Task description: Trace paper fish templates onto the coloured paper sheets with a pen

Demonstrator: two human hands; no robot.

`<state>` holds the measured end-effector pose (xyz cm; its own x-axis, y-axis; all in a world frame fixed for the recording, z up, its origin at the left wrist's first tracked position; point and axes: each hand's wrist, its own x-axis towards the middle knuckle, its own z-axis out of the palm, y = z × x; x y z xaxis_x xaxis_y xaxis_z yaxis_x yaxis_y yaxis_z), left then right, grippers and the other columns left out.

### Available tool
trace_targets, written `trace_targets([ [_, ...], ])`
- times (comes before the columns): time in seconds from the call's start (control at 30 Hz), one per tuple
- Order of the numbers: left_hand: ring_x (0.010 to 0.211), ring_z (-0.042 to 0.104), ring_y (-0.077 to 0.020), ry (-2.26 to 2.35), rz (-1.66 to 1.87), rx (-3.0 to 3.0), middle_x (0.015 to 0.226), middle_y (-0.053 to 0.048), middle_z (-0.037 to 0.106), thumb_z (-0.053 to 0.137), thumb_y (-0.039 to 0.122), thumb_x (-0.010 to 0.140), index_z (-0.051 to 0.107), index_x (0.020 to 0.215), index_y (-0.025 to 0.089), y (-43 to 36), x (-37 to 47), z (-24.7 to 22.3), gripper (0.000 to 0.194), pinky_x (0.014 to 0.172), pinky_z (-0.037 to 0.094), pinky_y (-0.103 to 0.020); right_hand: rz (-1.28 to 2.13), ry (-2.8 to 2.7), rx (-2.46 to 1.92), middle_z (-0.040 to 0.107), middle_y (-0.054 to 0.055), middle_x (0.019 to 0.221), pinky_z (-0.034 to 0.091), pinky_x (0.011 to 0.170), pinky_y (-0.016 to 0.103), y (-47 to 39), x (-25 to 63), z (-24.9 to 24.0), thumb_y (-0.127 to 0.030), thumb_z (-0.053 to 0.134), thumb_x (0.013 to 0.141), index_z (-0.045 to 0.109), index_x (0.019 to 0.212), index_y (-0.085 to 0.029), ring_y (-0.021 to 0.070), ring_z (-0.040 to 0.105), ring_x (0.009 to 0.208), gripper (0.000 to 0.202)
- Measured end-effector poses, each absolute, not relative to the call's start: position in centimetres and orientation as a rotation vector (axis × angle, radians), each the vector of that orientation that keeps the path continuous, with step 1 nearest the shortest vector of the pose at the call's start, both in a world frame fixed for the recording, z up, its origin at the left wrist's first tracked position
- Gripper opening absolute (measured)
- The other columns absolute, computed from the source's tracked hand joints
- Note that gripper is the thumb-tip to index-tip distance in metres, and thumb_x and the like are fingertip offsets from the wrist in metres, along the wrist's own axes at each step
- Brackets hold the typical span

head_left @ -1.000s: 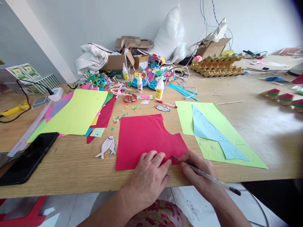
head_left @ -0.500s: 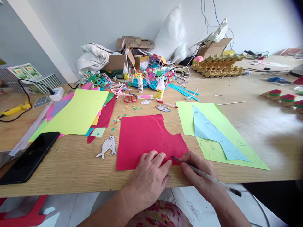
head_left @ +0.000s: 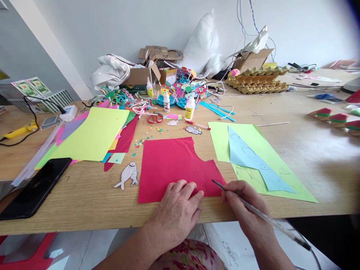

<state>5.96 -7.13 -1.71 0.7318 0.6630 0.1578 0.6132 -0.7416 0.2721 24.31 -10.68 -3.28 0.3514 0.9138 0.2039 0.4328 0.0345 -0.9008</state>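
Note:
A sheet of red paper with a curved cut in its upper right side lies in front of me. My left hand rests on its lower edge, pressing it to the table with fingers slightly bent. In my right hand is a clear pen, its tip just over the right part of the red sheet. Faint dark marks show on the paper near the tip. Left of the sheet lies a cut-out paper fish. Light green paper and blue paper, both with drawn fish, lie to the right.
A black phone and a stack of coloured papers are at the left. Behind the red sheet are red-handled scissors, glue bottles, a red pen and another paper fish. Egg trays stand farther back.
My right hand has drawn slightly right, and the pen tip has moved up and right, lifting off the red paper. My left hand has stayed in place.

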Motion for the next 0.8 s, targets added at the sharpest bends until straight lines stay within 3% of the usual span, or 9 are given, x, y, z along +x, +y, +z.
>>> trace_targets([
  [0.13,0.106,0.045,-0.0229,1.011,0.458,2.657,0.115,-0.004,0.053,0.052,0.016,0.084,0.051,0.119,0.022,-7.2,5.7,-1.3,0.035,0.091,0.043,-0.041,0.492,-1.261,-1.574,0.058,-0.002,0.061,0.042,0.055,0.025,-11.0,24.0,-3.4,-0.029,0.051,0.08,0.054,0.075,-0.023,0.0144,0.054,0.058,0.008],
  [0.27,0.102,0.052,-0.017,0.974,0.701,2.378,0.107,-0.005,0.056,0.047,0.008,0.083,0.056,0.112,0.021,-6.8,3.3,-0.1,0.033,0.091,0.045,-0.032,0.425,-1.258,-1.613,0.062,-0.001,0.066,0.042,0.059,0.024,-11.3,23.6,-3.0,-0.034,0.05,0.082,0.058,0.084,-0.024,0.0145,0.056,0.062,0.013],
  [0.4,0.098,0.057,-0.014,1.049,0.86,1.874,0.106,-0.004,0.06,0.044,0.017,0.086,0.057,0.11,0.022,-5.9,-0.6,0.8,0.028,0.087,0.048,-0.027,0.418,-1.415,-1.657,0.063,0.0,0.068,0.043,0.059,0.024,-11.0,24.3,-2.2,-0.039,0.047,0.085,0.064,0.092,-0.024,0.014,0.057,0.061,0.024],
  [0.53,0.114,0.051,-0.0183,1.116,0.913,1.38,0.124,-0.007,0.053,0.05,0.027,0.085,0.052,0.119,0.021,-5.8,-3.3,1.4,0.035,0.094,0.044,-0.03,0.386,-1.598,-1.723,0.063,0.0,0.061,0.044,0.055,0.026,-9.5,25.9,-0.9,-0.041,0.045,0.085,0.063,0.088,-0.024,0.0149,0.059,0.055,0.025],
  [0.6,0.115,0.049,-0.0182,1.088,0.91,1.222,0.125,-0.007,0.053,0.051,0.03,0.085,0.051,0.121,0.022,-6.2,-3.9,1.7,0.036,0.095,0.043,-0.03,0.413,-1.688,-1.729,0.069,0.003,0.071,0.047,0.058,0.028,-8.2,26.6,0.0,-0.038,0.046,0.083,0.061,0.096,-0.024,0.0183,0.064,0.064,0.024],
  [0.73,0.089,0.058,-0.0151,1.004,0.804,1.281,0.095,-0.006,0.063,0.053,0.031,0.083,0.062,0.102,0.018,-6.6,-3.9,2.0,0.025,0.079,0.047,-0.025,0.791,-1.729,-1.536,0.07,0.01,0.099,0.051,0.073,0.036,-4.9,27.7,2.1,-0.034,0.042,0.083,0.058,0.109,-0.022,0.0233,0.066,0.086,0.033],
  [0.8,0.073,0.056,-0.0119,1.002,0.757,1.395,0.076,-0.002,0.06,0.053,0.029,0.081,0.063,0.094,0.016,-6.6,-3.7,2.1,0.021,0.069,0.045,-0.022,1.011,-1.709,-1.382,0.067,0.011,0.109,0.05,0.083,0.04,-3.1,27.9,3.1,-0.033,0.047,0.079,0.058,0.113,-0.022,0.0258,0.063,0.097,0.037],
])
